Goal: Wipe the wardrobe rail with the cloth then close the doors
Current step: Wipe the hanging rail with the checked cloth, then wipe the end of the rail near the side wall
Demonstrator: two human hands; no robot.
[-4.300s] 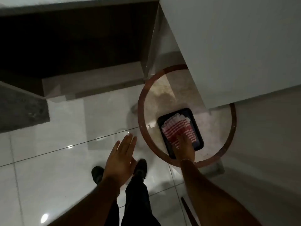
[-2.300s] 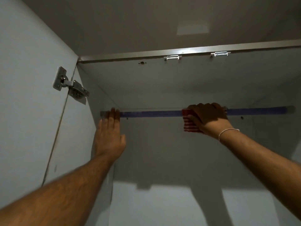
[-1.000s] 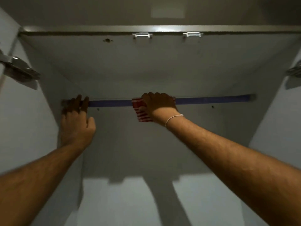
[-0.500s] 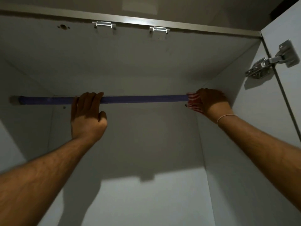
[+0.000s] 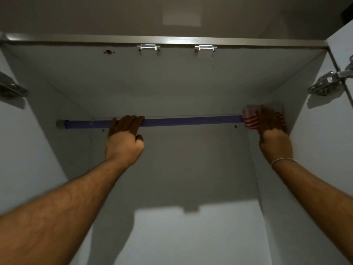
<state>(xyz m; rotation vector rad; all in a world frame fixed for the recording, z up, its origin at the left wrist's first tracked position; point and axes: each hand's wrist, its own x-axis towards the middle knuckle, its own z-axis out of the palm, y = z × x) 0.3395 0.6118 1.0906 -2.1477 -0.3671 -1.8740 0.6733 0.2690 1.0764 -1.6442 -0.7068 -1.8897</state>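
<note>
A blue wardrobe rail [image 5: 191,120] runs across the inside of the white wardrobe, high up. My left hand [image 5: 124,138] hooks its fingers over the rail left of the middle. My right hand [image 5: 273,134] presses a red-and-white striped cloth [image 5: 251,119] around the rail's right end, against the right side wall. The cloth covers that end of the rail. Both doors stand open: the left door [image 5: 11,150] and the right door [image 5: 343,131] at the frame edges.
Metal hinges sit on the left side [image 5: 11,88] and the right side [image 5: 328,84]. Two small metal brackets [image 5: 148,47] are fixed under the wardrobe's top panel. The back wall [image 5: 191,169] is bare, with my arms' shadows on it.
My right hand slid the cloth along the rail from the middle to the right end. My left hand moved from the rail's left end toward the middle. The view swung back left.
</note>
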